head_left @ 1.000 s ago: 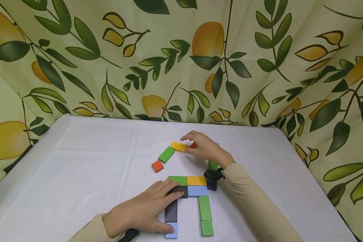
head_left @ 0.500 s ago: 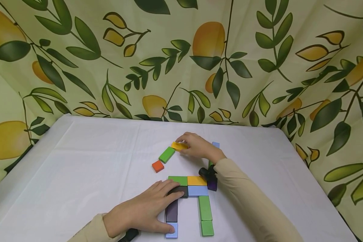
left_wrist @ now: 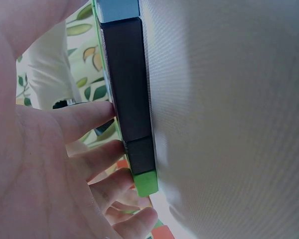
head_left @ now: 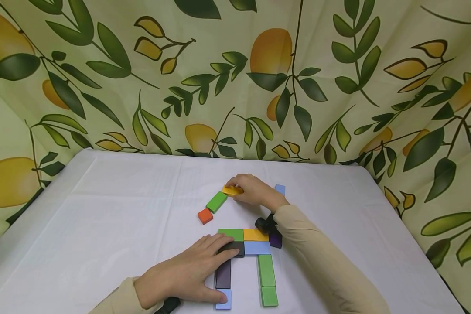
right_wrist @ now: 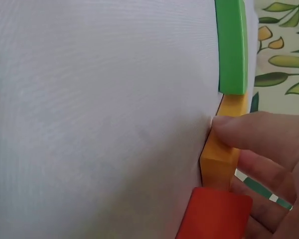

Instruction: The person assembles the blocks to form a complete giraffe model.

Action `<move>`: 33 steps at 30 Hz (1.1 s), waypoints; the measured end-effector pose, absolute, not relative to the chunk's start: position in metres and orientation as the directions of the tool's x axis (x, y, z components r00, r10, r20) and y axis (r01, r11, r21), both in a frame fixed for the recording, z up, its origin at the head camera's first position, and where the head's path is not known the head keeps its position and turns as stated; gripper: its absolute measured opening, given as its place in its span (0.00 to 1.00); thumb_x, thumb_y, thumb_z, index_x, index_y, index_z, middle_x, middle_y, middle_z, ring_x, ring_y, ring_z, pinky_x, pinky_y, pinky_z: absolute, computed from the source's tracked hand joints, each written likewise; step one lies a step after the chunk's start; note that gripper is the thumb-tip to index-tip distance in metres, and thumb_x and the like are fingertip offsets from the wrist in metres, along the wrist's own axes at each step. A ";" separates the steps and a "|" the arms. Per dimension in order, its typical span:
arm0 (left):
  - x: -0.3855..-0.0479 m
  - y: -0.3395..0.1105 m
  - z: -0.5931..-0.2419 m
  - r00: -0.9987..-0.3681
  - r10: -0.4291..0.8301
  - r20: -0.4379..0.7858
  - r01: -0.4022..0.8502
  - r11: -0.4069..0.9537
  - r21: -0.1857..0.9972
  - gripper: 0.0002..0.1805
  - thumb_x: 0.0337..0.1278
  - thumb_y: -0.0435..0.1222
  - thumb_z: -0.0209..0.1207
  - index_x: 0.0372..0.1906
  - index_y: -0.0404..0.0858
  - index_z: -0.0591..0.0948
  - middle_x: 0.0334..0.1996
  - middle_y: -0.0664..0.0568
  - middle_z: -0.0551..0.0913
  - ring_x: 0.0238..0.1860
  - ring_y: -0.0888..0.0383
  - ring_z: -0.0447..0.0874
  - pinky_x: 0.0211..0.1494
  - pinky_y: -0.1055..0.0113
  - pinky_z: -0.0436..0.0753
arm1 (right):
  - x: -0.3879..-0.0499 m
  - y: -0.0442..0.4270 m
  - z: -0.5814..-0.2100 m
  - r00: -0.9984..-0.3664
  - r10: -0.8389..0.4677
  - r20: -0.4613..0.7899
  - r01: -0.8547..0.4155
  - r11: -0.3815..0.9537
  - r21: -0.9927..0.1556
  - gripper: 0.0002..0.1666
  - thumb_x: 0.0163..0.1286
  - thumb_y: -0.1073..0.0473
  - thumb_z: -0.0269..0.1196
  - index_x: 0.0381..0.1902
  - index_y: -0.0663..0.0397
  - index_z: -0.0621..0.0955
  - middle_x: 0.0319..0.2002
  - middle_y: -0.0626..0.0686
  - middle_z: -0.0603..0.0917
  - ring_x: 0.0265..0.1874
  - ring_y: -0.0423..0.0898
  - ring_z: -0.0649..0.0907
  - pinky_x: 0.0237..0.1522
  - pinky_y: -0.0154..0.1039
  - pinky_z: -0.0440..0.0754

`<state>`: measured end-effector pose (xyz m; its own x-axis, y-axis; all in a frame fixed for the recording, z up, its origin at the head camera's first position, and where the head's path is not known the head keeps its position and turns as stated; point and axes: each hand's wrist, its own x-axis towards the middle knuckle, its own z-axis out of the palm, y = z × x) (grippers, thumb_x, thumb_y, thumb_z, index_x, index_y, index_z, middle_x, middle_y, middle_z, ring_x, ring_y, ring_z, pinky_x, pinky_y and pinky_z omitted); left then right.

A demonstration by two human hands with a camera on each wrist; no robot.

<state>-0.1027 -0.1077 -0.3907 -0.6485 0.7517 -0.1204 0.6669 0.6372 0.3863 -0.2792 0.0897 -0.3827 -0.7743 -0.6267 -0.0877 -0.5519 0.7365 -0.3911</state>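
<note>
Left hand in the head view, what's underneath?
A green block, a black block, a dark purple block and a light blue block show partly beneath the left hand. Their covered parts and anything under the palm are hidden there.

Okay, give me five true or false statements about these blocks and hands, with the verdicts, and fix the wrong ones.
1. The right hand pinches the far yellow block. True.
2. The left hand grips the leftmost orange-red block. False: it lies over the near dark block.
3. A green block lies between that orange-red block and the far yellow block. True.
4. In the head view, the purple block lies left of the near yellow block. False: right of it.
5. The two-block right leg is all blue. False: all green.
</note>
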 end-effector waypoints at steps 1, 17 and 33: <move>-0.103 -0.108 -0.391 -0.648 0.752 -0.117 0.670 0.636 0.383 0.45 0.54 0.64 0.62 0.73 0.48 0.66 0.75 0.53 0.59 0.77 0.53 0.54 0.76 0.44 0.62 | -0.279 0.090 -0.382 -0.774 -0.627 -0.086 -0.552 0.735 -0.393 0.22 0.66 0.62 0.68 0.59 0.52 0.82 0.57 0.52 0.84 0.55 0.47 0.80 0.64 0.43 0.77; -0.102 -0.107 -0.390 -0.650 0.751 -0.112 0.678 0.640 0.361 0.45 0.54 0.64 0.62 0.73 0.48 0.66 0.75 0.53 0.59 0.77 0.52 0.54 0.77 0.46 0.62 | -0.283 0.106 -0.357 -0.772 -0.633 0.050 -0.583 0.676 -0.450 0.24 0.64 0.63 0.68 0.59 0.54 0.82 0.56 0.52 0.84 0.52 0.49 0.82 0.57 0.44 0.81; -0.103 -0.107 -0.390 -0.650 0.749 -0.130 0.664 0.643 0.381 0.45 0.54 0.65 0.61 0.74 0.49 0.65 0.76 0.52 0.58 0.77 0.52 0.54 0.77 0.45 0.61 | -0.285 0.138 -0.354 -0.827 -0.559 0.061 -0.514 0.707 -0.485 0.25 0.62 0.63 0.65 0.59 0.56 0.81 0.51 0.54 0.84 0.47 0.51 0.81 0.54 0.45 0.83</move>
